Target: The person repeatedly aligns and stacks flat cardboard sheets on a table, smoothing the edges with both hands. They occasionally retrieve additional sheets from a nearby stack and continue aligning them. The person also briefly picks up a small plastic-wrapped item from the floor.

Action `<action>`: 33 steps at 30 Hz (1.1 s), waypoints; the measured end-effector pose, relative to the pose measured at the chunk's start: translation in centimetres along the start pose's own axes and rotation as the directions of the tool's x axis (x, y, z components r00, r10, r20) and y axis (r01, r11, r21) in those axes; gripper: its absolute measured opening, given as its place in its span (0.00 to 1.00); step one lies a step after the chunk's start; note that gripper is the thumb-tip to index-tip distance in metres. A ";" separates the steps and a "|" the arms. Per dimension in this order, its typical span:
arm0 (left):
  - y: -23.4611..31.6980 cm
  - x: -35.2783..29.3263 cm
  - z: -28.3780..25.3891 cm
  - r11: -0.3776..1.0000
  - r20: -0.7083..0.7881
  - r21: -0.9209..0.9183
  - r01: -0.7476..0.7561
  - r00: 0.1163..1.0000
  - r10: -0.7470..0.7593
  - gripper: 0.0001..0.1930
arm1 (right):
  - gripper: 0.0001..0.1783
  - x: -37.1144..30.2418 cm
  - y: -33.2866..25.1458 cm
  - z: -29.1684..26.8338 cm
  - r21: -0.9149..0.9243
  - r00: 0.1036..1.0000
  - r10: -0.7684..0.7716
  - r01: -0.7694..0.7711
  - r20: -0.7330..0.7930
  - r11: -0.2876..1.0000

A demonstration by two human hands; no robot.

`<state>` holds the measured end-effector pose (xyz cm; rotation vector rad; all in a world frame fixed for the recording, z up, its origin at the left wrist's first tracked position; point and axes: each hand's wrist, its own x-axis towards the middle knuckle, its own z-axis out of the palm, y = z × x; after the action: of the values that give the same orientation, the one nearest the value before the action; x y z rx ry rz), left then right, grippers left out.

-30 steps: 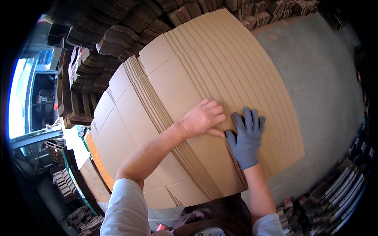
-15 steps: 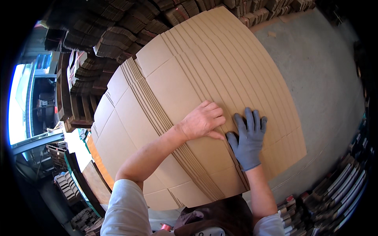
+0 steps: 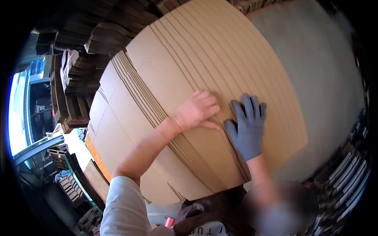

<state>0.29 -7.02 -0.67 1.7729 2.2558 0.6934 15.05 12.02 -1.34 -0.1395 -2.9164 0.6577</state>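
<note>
Large flat brown cardboard sheets (image 3: 157, 74) lie before me in a fanned, overlapping stack, their edges in staggered diagonal lines. My left hand (image 3: 199, 111) is bare, with its fingers curled over the edge of an upper sheet near the middle. Its thumb stretches along that sheet, and the fingertips are partly hidden. Just to the right, my right hand (image 3: 249, 131) wears a grey glove. It rests flat on the fanned sheets with its fingers spread, holding nothing. A small gap separates the two hands.
Stacks of bundled cardboard (image 3: 106, 41) stand beyond and to the left, some on a wooden pallet (image 3: 73, 110). Grey concrete floor (image 3: 315, 78) shows at the right. More stacked sheets (image 3: 342, 188) are at lower right. A red spool-like object (image 3: 169, 222) is by my waist.
Both hands have shifted slightly away from me, still beside each other on the cardboard. The view has moved a little, and the sheets appear slightly farther left.
</note>
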 end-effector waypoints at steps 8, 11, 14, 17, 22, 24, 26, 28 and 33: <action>0.0 -0.1 0.3 1.000 0.003 -0.014 0.018 1.000 -0.018 0.26 | 0.33 -0.4 1.2 0.5 0.020 0.997 -0.066 0.067 -0.038 0.998; 0.2 0.1 0.2 0.999 -0.004 0.027 0.020 1.000 -0.019 0.26 | 0.35 -0.5 1.1 0.5 0.041 0.997 -0.061 0.062 -0.041 0.997; 0.1 0.0 0.1 1.000 -0.031 0.000 0.008 0.999 -0.008 0.26 | 0.37 -0.1 0.8 0.2 0.032 0.998 -0.059 0.060 -0.023 0.998; 0.1 0.0 0.0 1.000 -0.039 0.001 -0.005 0.999 0.005 0.25 | 0.38 0.0 0.7 0.3 0.020 0.998 -0.065 0.065 -0.025 0.998; 0.1 0.0 0.0 1.000 -0.014 0.010 0.001 1.000 0.000 0.26 | 0.38 -0.3 0.9 0.3 0.040 0.998 -0.024 0.022 0.062 0.999; 0.1 -0.1 0.1 1.000 -0.012 0.011 0.003 1.000 -0.003 0.26 | 0.38 -0.2 0.9 0.4 0.040 0.999 -0.047 0.047 -0.009 0.998; 0.1 0.0 0.2 1.000 -0.030 0.013 -0.006 1.000 0.007 0.26 | 0.36 -0.2 1.0 0.6 0.062 0.997 -0.061 0.065 -0.053 0.996; 0.0 0.0 0.3 1.000 -0.031 0.020 -0.004 1.000 0.005 0.26 | 0.34 -0.3 1.9 0.5 0.097 0.995 -0.074 0.081 -0.073 0.992; -0.2 -0.2 0.4 0.999 -0.020 0.039 -0.002 1.000 0.003 0.27 | 0.30 -2.6 5.3 -1.2 0.443 0.970 0.223 -0.159 -0.095 0.882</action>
<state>0.35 -7.16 -1.09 1.7945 2.2958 0.6755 18.09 17.03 -2.88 -0.4067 -2.5610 1.2531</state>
